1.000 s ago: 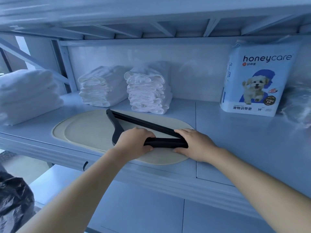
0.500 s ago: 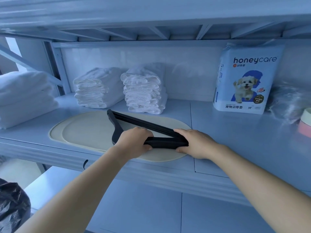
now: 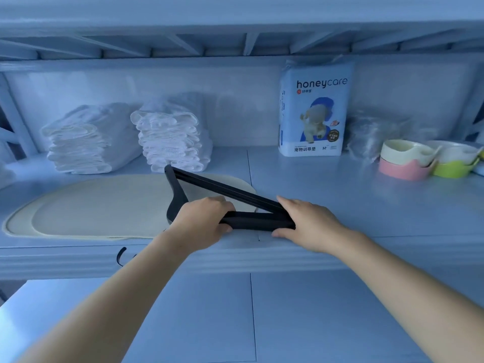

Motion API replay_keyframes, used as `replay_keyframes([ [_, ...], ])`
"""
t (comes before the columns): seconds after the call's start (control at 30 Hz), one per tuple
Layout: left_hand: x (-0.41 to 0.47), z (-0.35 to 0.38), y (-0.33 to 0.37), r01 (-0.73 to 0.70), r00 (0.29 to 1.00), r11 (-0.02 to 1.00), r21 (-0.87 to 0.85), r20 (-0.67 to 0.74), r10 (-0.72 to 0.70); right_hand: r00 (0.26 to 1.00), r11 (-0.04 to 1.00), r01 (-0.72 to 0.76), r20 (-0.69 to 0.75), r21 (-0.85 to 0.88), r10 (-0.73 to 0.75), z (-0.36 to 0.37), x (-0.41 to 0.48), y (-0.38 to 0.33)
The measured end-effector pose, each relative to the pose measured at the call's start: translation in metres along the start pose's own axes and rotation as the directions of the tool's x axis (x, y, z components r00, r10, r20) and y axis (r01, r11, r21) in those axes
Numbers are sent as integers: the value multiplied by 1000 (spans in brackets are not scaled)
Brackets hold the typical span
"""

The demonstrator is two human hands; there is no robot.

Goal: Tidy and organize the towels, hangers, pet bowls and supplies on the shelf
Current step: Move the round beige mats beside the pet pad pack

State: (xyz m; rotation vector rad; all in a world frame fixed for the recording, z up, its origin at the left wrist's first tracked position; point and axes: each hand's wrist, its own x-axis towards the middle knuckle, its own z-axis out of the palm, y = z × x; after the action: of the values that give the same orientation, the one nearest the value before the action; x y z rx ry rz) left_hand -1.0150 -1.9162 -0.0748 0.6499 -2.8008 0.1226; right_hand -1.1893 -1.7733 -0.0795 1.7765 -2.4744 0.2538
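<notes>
A stack of black hangers lies flat at the front of the shelf, partly on a beige mat. My left hand grips the hangers' near arm, fingers curled over it. My right hand holds the right corner of the stack, thumb underneath. A black hook hangs over the shelf's front lip. Two piles of folded white towels stand at the back left. Stacked pet bowls, cream on pink and white on green, sit at the right.
A honeycare pet-pad pack stands upright at the back. A crumpled clear plastic bag lies between it and the bowls. The upper shelf's underside hangs close overhead. A lower shelf spreads below my arms.
The hangers have slid right along the shelf with both hands, now reaching past the mat's right end. My view has turned right, bringing the pet bowls in.
</notes>
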Motion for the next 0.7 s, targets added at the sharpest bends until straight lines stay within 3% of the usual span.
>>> replay_keyframes([
  [0.43,66,-22,186,-276,961,961,4,-6,276,962,972,-237,-141,-9,233,-52,-137,142],
  [0.7,104,-42,336,-400,911,916,25,-102,401,927,964,-255,-266,73,266,-88,-250,258],
])
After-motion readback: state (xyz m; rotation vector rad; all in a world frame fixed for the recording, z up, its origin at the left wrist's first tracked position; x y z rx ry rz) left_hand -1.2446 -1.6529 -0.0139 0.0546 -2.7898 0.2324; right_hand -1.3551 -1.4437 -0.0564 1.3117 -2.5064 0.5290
